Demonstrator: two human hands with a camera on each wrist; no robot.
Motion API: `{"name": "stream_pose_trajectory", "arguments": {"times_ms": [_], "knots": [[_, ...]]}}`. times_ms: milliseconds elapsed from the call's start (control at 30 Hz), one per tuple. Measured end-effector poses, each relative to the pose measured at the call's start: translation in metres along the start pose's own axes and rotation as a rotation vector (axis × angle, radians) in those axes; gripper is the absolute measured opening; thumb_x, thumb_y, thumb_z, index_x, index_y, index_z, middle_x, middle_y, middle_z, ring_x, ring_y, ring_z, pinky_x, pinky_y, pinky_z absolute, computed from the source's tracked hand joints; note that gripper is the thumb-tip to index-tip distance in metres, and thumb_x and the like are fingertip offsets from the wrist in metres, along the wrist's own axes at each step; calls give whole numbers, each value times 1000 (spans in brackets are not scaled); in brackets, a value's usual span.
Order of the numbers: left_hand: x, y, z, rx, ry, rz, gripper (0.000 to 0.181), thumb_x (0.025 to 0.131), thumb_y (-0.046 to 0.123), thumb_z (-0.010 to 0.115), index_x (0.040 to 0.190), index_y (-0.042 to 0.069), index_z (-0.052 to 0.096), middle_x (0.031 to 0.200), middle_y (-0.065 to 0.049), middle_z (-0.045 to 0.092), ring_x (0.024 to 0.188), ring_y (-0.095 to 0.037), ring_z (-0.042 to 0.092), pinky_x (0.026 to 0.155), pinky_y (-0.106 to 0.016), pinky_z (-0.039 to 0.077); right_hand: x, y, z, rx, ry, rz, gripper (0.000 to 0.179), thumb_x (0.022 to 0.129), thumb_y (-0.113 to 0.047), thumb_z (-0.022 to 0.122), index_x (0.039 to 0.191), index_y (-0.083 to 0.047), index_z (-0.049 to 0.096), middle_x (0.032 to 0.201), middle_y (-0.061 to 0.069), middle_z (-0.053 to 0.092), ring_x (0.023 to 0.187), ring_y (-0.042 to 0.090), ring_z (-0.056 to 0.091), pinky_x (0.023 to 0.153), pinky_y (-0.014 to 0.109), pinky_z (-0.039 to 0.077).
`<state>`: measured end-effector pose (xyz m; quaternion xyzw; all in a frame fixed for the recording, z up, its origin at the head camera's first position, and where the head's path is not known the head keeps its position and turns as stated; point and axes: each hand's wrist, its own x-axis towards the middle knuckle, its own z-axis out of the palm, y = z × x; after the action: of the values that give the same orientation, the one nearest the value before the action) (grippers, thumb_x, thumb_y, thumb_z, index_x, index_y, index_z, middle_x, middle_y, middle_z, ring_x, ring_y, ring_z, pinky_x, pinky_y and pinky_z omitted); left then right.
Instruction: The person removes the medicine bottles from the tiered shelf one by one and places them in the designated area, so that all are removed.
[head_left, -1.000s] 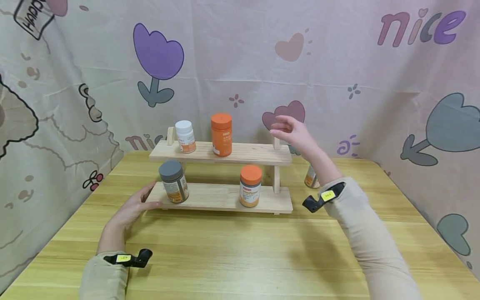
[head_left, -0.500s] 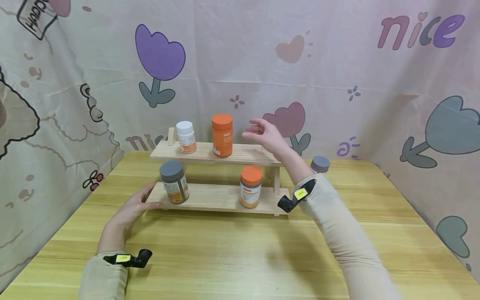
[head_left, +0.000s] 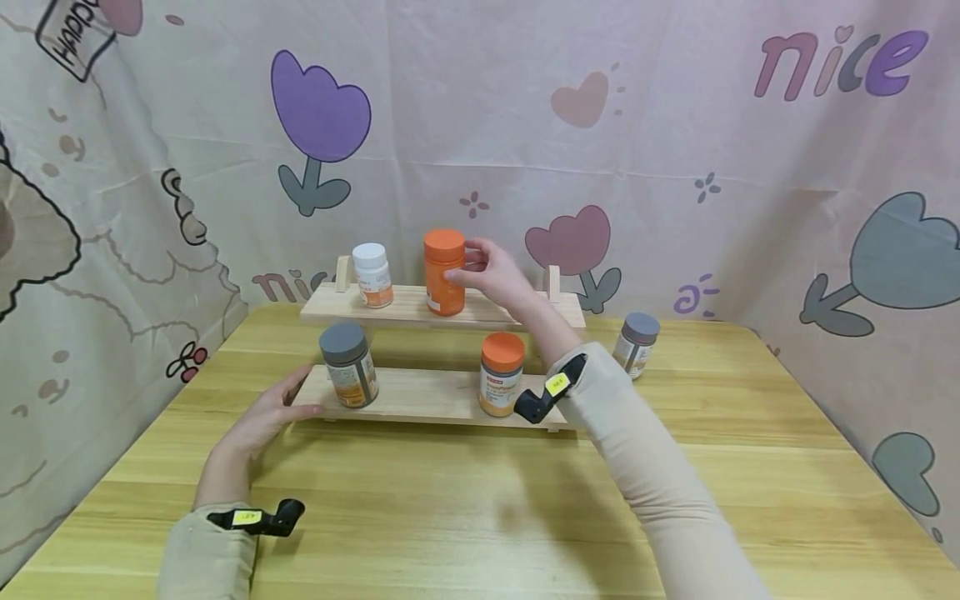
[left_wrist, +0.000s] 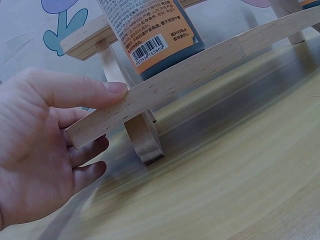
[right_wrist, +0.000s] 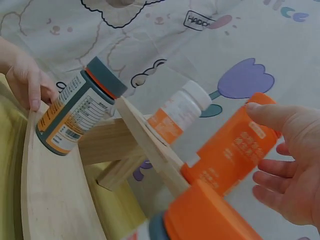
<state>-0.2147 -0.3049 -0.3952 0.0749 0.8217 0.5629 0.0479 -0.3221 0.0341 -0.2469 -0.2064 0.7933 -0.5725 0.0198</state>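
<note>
A two-tier wooden display shelf [head_left: 427, 390] stands on the table. My left hand [head_left: 258, 421] grips the left end of its lower board, thumb on top and fingers beneath, as the left wrist view shows. On the upper tier stands an orange bottle [head_left: 435, 293], upright. My right hand [right_wrist: 295, 165] is at its right side, thumb overlapping the upper front and the other fingers spread beside and partly behind it. Left of that bottle is a small white bottle [head_left: 372, 277]. The lower tier bears a grey-lidded jar [head_left: 347, 367] at left and an orange-lidded jar [head_left: 499, 379] towards the right.
Another grey-lidded bottle [head_left: 637, 343] stands on the wooden table [head_left: 420, 517], to the right of the shelf and close to my right sleeve [head_left: 637, 450]. A patterned cloth [head_left: 465, 100] hangs behind and along the sides.
My right hand has moved left from the shelf's upper right end to the orange bottle. The grey-lidded bottle at right has come into fuller view. My left hand stays put.
</note>
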Motion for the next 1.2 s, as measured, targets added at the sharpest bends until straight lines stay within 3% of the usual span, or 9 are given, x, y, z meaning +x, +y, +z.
{"name": "stream_pose_trajectory", "arguments": {"times_ms": [633,833,1200], "knots": [[0,4,1,18,1,-8,91,84,15,65,146,-4,1,151,-27,-5,135,-46,-6,106,-62,1,5,3,21,-79,64,-54,58,81,-17,73,130,-3,45,114,10,55,102,22,52,90,30,44],[-1,2,1,19,9,-13,91,83,15,66,147,-4,3,151,-27,-2,135,-47,-4,105,-63,2,5,3,19,-150,59,-80,55,82,-20,72,128,-5,46,115,7,57,102,21,54,89,32,45],[0,0,1,1,0,-7,90,84,14,65,146,-4,2,151,-28,0,136,-46,-1,106,-62,3,-7,-2,2,-137,64,-84,54,81,-21,72,128,-8,48,113,5,57,101,21,54,86,32,47]]}}
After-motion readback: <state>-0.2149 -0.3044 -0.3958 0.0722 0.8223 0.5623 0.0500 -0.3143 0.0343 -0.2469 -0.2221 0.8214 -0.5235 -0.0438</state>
